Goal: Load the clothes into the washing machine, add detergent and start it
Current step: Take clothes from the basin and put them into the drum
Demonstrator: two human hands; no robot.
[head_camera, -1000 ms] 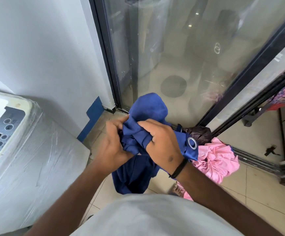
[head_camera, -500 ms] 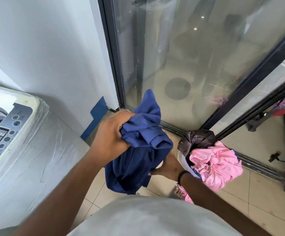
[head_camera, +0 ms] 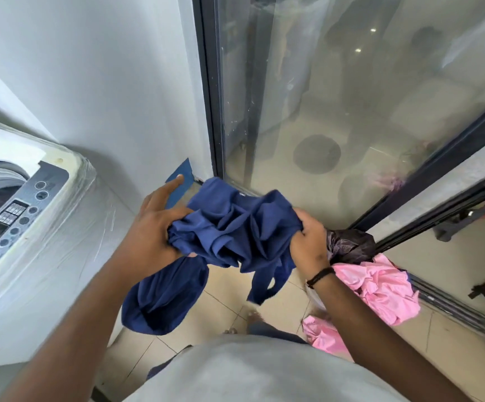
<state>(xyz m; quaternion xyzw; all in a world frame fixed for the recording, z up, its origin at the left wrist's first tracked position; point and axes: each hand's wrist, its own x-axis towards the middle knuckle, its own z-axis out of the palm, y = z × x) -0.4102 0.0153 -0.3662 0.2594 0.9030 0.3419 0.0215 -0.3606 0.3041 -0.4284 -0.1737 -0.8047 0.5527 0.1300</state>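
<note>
A dark blue garment (head_camera: 229,230) hangs bunched between both hands at chest height, its ends dangling toward the floor. My left hand (head_camera: 151,227) grips its left side, index finger sticking out straight. My right hand (head_camera: 308,242), a black band on the wrist, grips its right side. The top-loading washing machine (head_camera: 38,245), wrapped in clear plastic, stands at the left with its drum opening and control panel (head_camera: 12,221) showing. To the right, low down, lie pink clothes (head_camera: 380,285) and a dark brown piece (head_camera: 348,245); what holds them is mostly hidden.
A white wall runs behind the machine. Dark-framed glass sliding doors (head_camera: 322,111) fill the upper right, their track crossing the tiled floor (head_camera: 264,309). A blue patch (head_camera: 181,175) marks the wall base. My foot shows on the floor below the garment.
My right hand came back up from beside the pink clothes and took hold of the blue garment's right side. The garment is now spread wider between both hands, and the view shifted slightly left.
</note>
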